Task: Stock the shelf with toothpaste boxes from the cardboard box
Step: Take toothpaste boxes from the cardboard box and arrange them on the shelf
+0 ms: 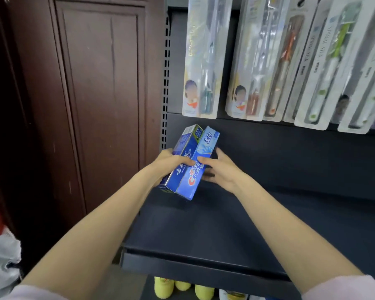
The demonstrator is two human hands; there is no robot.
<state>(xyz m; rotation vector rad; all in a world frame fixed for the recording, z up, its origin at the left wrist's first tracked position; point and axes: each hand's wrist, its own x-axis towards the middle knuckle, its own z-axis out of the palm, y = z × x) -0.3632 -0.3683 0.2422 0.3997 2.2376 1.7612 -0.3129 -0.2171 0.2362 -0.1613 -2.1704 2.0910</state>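
Both forearms reach over the shelf (204, 245). My left hand (167, 163) grips two boxes (191, 163) above its back-left corner, long axis pointing away from me. My right hand (221, 167), fingers loosely spread, touches their right side, equally near.
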